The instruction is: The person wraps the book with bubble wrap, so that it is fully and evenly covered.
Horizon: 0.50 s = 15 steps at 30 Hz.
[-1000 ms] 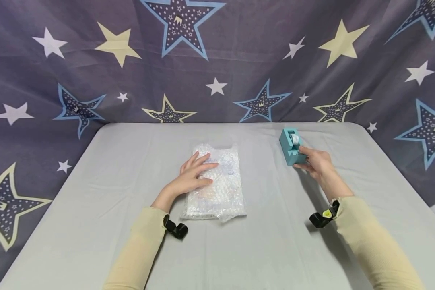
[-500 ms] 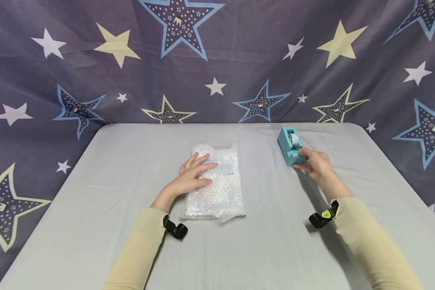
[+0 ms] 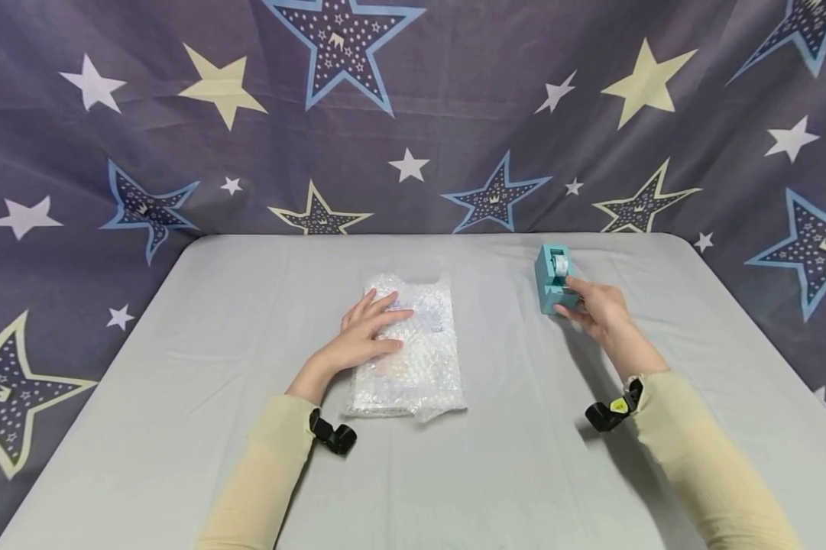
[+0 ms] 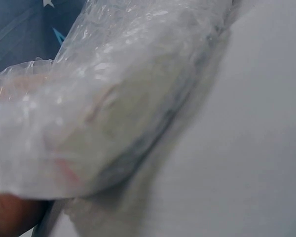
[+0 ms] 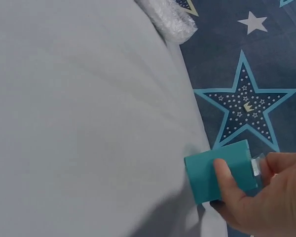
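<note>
My left hand (image 3: 361, 336) rests on a bubble-wrapped flat package (image 3: 429, 359), fingers spread over its left half. Close up in the left wrist view, the bubble wrap (image 4: 118, 64) covers something greenish, and part of a finger shows at the lower left corner. Farther right, a teal tape dispenser (image 3: 549, 298) with a roll of clear tape (image 3: 559, 265) is gripped at its near end by my right hand (image 3: 601, 309). From the right wrist, one finger lies along the dispenser's flat teal face (image 5: 202, 175), and a bit of clear tape (image 5: 257, 167) shows beside the other fingers.
A grey cloth covers the table (image 3: 413, 473). Behind it hangs a dark curtain (image 3: 426, 130) printed with stars, meeting the table's back edge a short way beyond the dispenser. Black camera straps (image 3: 333, 434) sit on both wrists.
The tape dispenser shifts slightly left, then back to the right, and now stands turned a little straighter in my right hand. My left hand and the package stay put.
</note>
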{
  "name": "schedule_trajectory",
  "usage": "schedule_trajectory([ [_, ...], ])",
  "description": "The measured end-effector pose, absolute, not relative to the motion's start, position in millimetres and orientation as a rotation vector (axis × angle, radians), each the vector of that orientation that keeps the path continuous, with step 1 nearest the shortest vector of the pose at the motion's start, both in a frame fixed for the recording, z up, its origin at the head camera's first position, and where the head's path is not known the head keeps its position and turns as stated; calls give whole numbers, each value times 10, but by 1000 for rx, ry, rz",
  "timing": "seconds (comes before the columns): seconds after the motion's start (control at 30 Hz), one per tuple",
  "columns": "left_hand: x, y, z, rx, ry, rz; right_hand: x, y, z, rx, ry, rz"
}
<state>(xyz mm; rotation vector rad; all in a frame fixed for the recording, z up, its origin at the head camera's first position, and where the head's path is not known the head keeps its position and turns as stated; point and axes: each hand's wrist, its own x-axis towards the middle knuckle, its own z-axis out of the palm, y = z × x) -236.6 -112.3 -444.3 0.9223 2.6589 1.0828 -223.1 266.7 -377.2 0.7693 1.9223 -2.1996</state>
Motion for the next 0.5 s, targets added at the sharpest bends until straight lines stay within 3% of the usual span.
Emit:
schedule_trajectory([
  [0.5,-2378,-1118,-4466,935,2664,1105,-2271,2521,-3914,893,1886,-2437],
])
